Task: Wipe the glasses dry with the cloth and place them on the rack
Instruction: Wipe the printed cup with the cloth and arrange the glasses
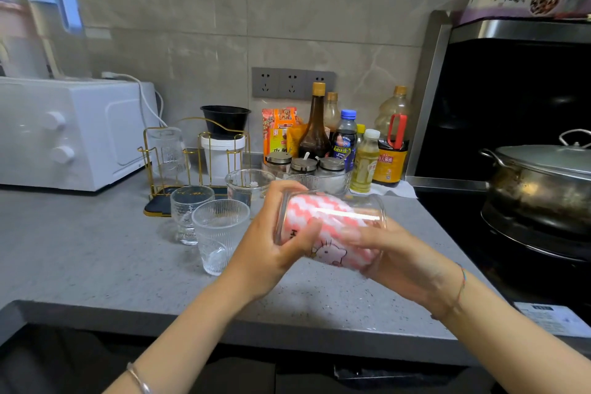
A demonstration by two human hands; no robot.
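Observation:
I hold a clear glass (367,206) on its side above the counter, with a pink-and-white zigzag cloth (323,217) stuffed inside it. My left hand (275,243) grips the glass at its left end. My right hand (393,253) cups the glass from below at the right. A gold wire rack (192,157) stands behind, with one glass (168,150) upside down on its left peg. Three more glasses stand upright on the counter: a ribbed one (217,233), a patterned one (188,211) and a wider one (248,184).
A white microwave (70,131) sits at the left. Sauce bottles and spice jars (339,144) crowd the back wall beside a white tub (222,157). A steel pot (543,182) rests on the black stove at the right. The grey counter (96,259) has a front edge near me.

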